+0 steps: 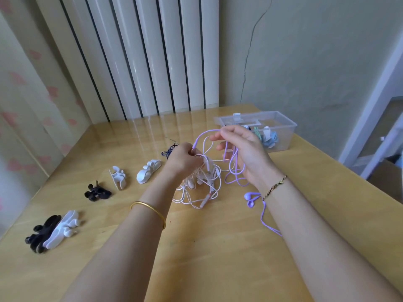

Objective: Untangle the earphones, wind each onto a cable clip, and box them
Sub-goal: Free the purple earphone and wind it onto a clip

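table (207, 258): left hand (183, 159), right hand (244, 149) grip earphones (202, 188)

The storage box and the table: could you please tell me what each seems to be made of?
The storage box looks like clear, slightly frosted plastic, since its contents show through the walls. The table looks like light wood with a glossy varnish or clear cover: grain lines and bright reflections show on it. Whether it is solid wood or veneer cannot be told.

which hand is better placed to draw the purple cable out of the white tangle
Probably right: the right hand holds the purple cable loops, while the left hand grips the white tangle.
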The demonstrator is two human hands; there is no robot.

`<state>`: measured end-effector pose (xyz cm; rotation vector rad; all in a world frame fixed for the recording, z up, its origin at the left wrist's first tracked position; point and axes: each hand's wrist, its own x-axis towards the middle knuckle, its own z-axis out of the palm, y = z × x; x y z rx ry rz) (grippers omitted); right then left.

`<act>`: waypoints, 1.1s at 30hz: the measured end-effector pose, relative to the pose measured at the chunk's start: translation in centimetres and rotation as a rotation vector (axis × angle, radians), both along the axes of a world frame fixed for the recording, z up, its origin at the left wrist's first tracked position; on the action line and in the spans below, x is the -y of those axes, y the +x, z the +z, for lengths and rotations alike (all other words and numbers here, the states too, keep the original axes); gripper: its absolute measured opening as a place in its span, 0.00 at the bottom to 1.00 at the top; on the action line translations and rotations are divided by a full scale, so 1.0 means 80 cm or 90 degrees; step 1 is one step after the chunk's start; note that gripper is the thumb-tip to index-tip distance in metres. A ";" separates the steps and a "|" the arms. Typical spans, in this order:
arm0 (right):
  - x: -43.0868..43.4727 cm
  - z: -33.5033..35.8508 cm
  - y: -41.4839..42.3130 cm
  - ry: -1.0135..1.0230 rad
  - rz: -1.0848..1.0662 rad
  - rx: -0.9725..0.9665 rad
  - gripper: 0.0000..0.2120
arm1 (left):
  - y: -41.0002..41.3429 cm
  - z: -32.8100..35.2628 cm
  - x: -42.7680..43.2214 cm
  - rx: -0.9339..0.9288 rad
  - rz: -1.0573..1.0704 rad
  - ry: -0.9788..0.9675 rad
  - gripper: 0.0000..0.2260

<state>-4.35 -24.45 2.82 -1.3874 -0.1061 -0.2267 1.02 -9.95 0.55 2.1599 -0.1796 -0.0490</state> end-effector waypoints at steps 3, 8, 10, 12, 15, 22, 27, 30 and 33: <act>0.005 0.008 -0.003 0.001 -0.044 -0.013 0.09 | 0.001 -0.003 -0.007 0.030 0.068 0.097 0.07; 0.031 0.026 -0.017 -0.095 -0.153 -0.014 0.10 | -0.002 0.009 -0.010 0.010 0.200 0.194 0.10; 0.039 0.030 -0.021 -0.121 -0.172 -0.003 0.10 | -0.007 0.017 0.000 0.012 0.239 0.167 0.16; 0.045 0.032 -0.024 -0.158 -0.173 -0.005 0.08 | -0.015 0.022 0.009 0.115 0.267 0.161 0.19; 0.051 0.032 -0.029 -0.188 -0.166 -0.014 0.07 | -0.021 0.026 0.024 0.289 0.081 0.115 0.18; 0.068 0.019 -0.038 -0.266 -0.186 -0.030 0.07 | -0.053 0.043 0.062 0.017 -0.189 -0.197 0.12; 0.066 0.013 -0.042 -0.293 -0.169 -0.016 0.06 | -0.051 0.041 0.055 0.026 -0.236 -0.146 0.06; 0.063 0.009 -0.038 -0.304 -0.165 -0.010 0.05 | -0.053 0.039 0.047 -0.025 -0.249 -0.125 0.07; 0.056 0.006 -0.034 -0.310 -0.165 0.011 0.05 | -0.059 0.037 0.042 -0.078 -0.257 -0.141 0.06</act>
